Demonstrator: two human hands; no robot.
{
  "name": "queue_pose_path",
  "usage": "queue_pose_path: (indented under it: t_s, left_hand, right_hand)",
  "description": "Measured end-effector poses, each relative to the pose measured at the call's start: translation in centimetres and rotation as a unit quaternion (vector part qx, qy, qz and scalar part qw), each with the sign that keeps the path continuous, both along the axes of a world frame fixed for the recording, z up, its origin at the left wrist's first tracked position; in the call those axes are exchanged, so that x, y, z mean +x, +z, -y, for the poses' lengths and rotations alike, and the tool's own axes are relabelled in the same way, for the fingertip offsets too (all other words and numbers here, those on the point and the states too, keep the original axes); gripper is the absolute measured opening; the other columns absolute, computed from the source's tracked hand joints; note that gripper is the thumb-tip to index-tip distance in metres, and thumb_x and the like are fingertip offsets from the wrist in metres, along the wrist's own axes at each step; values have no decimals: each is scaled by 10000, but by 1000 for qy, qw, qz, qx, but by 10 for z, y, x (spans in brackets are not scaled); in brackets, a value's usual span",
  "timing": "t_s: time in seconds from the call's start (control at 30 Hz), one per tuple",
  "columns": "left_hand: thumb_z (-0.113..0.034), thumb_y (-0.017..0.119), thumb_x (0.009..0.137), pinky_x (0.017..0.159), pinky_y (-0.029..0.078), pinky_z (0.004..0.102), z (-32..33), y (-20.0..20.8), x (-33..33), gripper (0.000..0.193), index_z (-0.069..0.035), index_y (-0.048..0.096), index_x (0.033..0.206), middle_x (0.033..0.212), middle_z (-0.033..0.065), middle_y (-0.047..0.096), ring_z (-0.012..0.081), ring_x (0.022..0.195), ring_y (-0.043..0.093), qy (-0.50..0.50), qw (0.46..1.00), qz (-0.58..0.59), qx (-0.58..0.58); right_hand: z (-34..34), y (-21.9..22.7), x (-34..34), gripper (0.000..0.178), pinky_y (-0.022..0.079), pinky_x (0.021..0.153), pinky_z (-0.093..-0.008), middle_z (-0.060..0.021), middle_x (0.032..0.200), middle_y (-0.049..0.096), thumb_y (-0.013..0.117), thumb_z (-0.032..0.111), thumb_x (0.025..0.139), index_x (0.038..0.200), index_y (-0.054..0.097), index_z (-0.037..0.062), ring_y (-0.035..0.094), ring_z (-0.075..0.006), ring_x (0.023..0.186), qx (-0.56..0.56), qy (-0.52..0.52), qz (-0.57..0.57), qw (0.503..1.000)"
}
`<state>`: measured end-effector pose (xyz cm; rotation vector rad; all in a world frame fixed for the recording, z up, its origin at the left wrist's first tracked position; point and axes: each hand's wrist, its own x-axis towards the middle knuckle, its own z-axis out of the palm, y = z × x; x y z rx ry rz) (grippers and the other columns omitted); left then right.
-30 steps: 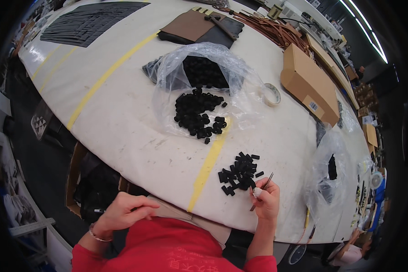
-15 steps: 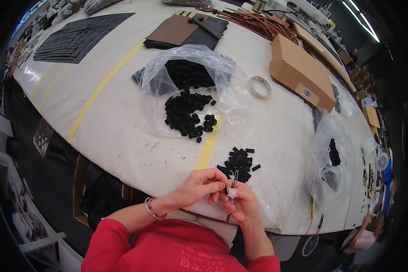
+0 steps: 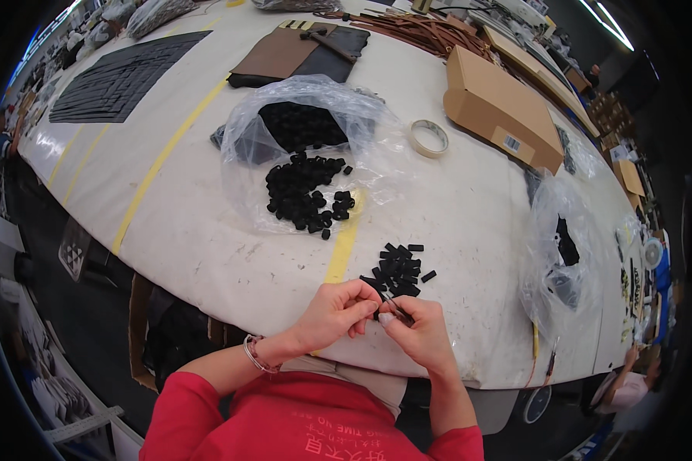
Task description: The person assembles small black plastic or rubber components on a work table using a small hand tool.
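Close together at the table's near edge, both my hands are closed. The fingers of my left hand [image 3: 338, 313] pinch a small black piece [image 3: 376, 314], mostly hidden by the fingertips. In my right hand [image 3: 419, 330] is a slim dark metal tool [image 3: 397, 309] with a narrow pointed end; tweezers or small scissors, I cannot tell which. White tape wraps a digit of that hand. Just beyond my fingers lies a loose pile of short black tube-like pieces [image 3: 397, 269]. Farther off, a clear plastic bag [image 3: 242, 184] lies open, with many small black pieces [image 3: 300, 192] spilling from its mouth.
A tape roll [image 3: 428, 139] and a brown cardboard box [image 3: 504, 111] lie right of the bag. Another plastic bag [image 3: 561, 269] is at the right. Brown and black sheets [image 3: 284, 54] bear a hammer-like tool [image 3: 331, 44]. Black strips [image 3: 127, 77] lie far left; brown straps [image 3: 423, 32] lie behind.
My right hand has turned over, knuckles now upward, and the metal tool has swung from upright to slanting toward the left hand. My left hand keeps its pinch. The whole view has shifted slightly.
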<state>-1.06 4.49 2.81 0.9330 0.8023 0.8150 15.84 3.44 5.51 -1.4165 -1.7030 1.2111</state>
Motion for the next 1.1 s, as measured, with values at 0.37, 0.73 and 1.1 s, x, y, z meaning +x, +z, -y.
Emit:
queue_pose_path:
  t_s: [0.37,0.73,1.1]
  left_hand:
    - [-84,589,799,412,400,222,10,-10,16,115,8,521,785,620,-13,526,53,493,497,202,780,-279,522]
    - [-99,544,813,348,319,190,5,4,5,74,-42,510,844,561,25,494,84,403,445,23,960,163,-226]
    - [-58,519,826,375,390,176,5,10,-5,59,-11,487,842,632,40,544,62,445,504,-51,997,31,-47]
  right_hand:
    - [4,-17,-16,71,357,426,-208,-54,586,519,568,1,705,763,543,-32,427,-50,472,86,-117,-21,989]
    - [2,-26,-15,223,404,398,-285,-81,618,512,585,-30,575,784,539,33,507,-211,479,454,-27,153,877]
    - [-4,-11,2,139,327,463,-151,-6,730,557,559,20,732,870,548,6,447,-20,545,-236,-38,-361,901]
